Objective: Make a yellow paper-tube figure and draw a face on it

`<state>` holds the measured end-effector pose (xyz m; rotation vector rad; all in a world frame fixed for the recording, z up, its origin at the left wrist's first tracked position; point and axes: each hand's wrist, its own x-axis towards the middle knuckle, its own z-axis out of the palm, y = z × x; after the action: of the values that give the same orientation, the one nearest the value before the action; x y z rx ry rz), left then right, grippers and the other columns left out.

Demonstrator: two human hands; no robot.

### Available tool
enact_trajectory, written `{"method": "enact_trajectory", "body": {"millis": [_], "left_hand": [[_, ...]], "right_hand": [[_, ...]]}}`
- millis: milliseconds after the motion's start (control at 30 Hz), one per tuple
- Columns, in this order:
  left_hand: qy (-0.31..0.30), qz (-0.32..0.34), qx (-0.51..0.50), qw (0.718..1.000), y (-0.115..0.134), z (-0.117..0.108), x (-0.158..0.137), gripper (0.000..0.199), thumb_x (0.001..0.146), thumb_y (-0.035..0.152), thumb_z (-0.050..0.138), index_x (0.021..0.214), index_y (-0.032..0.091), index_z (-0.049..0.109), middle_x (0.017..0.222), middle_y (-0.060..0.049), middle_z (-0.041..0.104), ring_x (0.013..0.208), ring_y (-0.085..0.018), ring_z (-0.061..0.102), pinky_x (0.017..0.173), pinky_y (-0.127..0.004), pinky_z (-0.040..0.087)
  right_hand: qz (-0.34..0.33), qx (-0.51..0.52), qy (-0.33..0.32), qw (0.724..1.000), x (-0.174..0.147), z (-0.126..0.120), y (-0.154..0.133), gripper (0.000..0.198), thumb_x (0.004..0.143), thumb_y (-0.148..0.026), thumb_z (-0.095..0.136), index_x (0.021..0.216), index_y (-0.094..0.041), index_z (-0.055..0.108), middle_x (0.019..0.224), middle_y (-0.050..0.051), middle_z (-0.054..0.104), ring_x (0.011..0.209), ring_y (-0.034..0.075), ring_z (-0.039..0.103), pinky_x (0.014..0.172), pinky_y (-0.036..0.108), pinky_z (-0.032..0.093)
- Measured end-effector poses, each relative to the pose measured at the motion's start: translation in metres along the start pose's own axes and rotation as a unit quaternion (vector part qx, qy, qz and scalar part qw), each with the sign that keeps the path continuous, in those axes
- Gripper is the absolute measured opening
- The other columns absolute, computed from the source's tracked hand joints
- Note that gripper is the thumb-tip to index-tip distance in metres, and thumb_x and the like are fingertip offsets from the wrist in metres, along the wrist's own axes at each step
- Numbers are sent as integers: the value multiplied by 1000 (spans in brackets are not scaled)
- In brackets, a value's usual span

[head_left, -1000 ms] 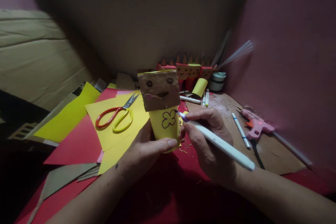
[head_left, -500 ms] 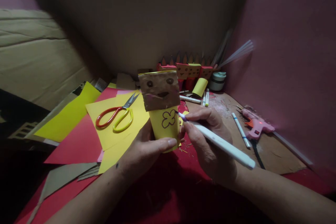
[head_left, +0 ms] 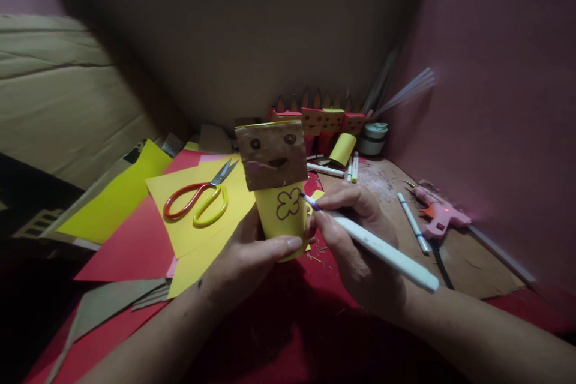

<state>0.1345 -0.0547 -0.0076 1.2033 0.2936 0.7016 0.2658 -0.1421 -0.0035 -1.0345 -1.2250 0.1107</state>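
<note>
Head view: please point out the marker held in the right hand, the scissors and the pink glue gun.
Held marker (head_left: 382, 248): head view, on the white barrel.
Scissors (head_left: 215, 184): head view, at the pivot.
Pink glue gun (head_left: 440, 208): head view, on the body.

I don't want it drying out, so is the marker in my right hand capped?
Uncapped: the marker shows its bare tip at the flower drawing.

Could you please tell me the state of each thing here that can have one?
Yellow cup figure, held roughly upright in the left hand
Flower outline, drawn but not filled in
White marker, uncapped in the right hand
Scissors, blades slightly open
Glue gun, lying on its side, red light showing
Yellow paper tube, rolled
</note>
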Motion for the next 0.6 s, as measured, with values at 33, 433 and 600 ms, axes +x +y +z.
{"method": "enact_trajectory", "body": {"millis": [33, 433, 600], "left_hand": [[1, -2, 3, 1000, 0, 0, 0, 30, 73, 21, 83, 101, 18, 74, 97, -8, 74, 91, -25, 68, 81, -34, 55], [-12, 3, 10, 1000, 0, -2, 0, 28, 75, 22, 83, 101, 17, 74, 96, -8, 73, 90, -24, 66, 80, -33, 55], [-5, -1, 15, 1000, 1, -2, 0, 27, 74, 23, 83, 98, 18, 71, 93, -7, 72, 88, -23, 66, 79, -33, 54]], "right_hand": [[-2, -1, 0, 1000, 0, 0, 0, 11, 89, -14, 62, 90, -25, 59, 67, -6, 57, 54, 11, 52, 48, 25, 42], [5, 13, -9, 1000, -4, -1, 3, 10, 89, -16, 62, 94, -24, 60, 82, -2, 64, 72, 15, 64, 56, 29, 49], [0, 23, -24, 999, -5, -1, 4, 13, 89, -13, 61, 95, -24, 60, 86, -1, 64, 73, 14, 63, 62, 31, 51]]}}
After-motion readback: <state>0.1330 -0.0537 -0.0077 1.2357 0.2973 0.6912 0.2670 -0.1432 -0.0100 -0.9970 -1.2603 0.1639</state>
